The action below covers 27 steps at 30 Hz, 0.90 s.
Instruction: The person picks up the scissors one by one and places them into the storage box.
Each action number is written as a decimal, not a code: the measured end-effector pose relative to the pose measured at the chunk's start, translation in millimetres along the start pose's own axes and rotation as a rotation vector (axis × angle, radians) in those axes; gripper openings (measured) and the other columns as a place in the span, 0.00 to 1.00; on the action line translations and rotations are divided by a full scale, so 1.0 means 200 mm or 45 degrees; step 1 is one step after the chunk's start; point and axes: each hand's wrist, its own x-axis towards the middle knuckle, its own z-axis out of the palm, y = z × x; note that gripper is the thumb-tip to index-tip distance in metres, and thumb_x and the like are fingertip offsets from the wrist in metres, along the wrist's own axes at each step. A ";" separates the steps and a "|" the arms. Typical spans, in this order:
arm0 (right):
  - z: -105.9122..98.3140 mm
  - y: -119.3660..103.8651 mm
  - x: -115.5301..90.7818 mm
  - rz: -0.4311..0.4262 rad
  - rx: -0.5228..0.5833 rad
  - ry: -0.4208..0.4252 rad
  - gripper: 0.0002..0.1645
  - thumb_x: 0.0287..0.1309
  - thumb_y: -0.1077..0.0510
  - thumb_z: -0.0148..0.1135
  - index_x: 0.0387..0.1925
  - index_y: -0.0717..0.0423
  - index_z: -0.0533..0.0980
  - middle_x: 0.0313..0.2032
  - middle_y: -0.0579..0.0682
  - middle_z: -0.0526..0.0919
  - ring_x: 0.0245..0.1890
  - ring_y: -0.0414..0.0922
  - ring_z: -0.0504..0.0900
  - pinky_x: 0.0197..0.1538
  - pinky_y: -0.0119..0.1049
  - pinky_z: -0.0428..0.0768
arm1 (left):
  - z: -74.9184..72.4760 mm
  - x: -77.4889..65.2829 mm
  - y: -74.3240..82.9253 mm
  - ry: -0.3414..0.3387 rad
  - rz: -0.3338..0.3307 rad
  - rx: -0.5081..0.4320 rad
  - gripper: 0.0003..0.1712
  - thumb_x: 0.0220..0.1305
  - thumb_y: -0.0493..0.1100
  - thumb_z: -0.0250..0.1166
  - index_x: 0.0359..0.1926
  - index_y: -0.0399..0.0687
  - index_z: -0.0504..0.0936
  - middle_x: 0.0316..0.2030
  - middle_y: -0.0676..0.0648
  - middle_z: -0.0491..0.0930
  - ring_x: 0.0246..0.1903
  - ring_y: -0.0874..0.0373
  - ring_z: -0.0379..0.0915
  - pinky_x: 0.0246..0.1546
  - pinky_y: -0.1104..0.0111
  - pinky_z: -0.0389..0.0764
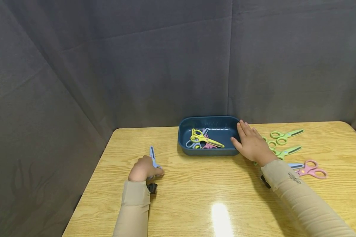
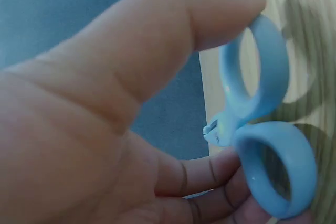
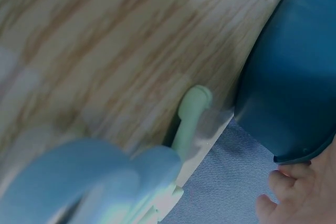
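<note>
On the left of the table, my left hand point(image 1: 143, 168) pinches a pair of light blue scissors point(image 1: 152, 153) by the handles, blades pointing away. In the left wrist view the thumb touches one handle loop point(image 2: 273, 66), while the fingers lie under the other. A dark blue plastic bin point(image 1: 209, 152) stands at the back of the table. Yellow, blue and pink scissors lie piled in its left part, with yellow scissors point(image 1: 209, 141) on top. My right hand point(image 1: 252, 143) rests with extended fingers on the bin's right rim and holds no scissors.
Green scissors point(image 1: 289, 151) and more green ones lie right of the bin, partly behind my right hand. Pink scissors point(image 1: 310, 169) and blue scissors point(image 1: 295, 166) lie nearer, beside the right sleeve. A grey curtain point(image 1: 166, 72) hangs behind the table point(image 1: 190, 197).
</note>
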 end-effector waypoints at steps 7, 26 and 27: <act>0.01 0.01 0.01 0.007 -0.010 0.006 0.51 0.77 0.32 0.31 0.78 0.69 0.40 0.79 0.66 0.37 0.78 0.63 0.38 0.76 0.60 0.38 | 0.00 0.02 0.02 0.117 0.022 -0.013 0.34 0.57 0.54 0.75 0.45 0.27 0.72 0.40 0.31 0.72 0.39 0.40 0.70 0.44 0.50 0.76; 0.02 0.01 0.01 0.002 -0.002 0.014 0.50 0.78 0.34 0.33 0.78 0.69 0.40 0.79 0.66 0.36 0.78 0.64 0.38 0.76 0.60 0.39 | 0.04 0.02 0.10 0.471 0.154 0.008 0.33 0.53 0.51 0.77 0.41 0.25 0.74 0.30 0.37 0.70 0.33 0.43 0.68 0.40 0.49 0.76; 0.02 0.01 0.01 0.002 -0.002 0.014 0.50 0.78 0.34 0.33 0.78 0.69 0.40 0.79 0.66 0.36 0.78 0.64 0.38 0.76 0.60 0.39 | 0.04 0.02 0.10 0.480 0.157 0.011 0.33 0.53 0.51 0.77 0.41 0.25 0.74 0.30 0.37 0.70 0.32 0.43 0.68 0.39 0.50 0.76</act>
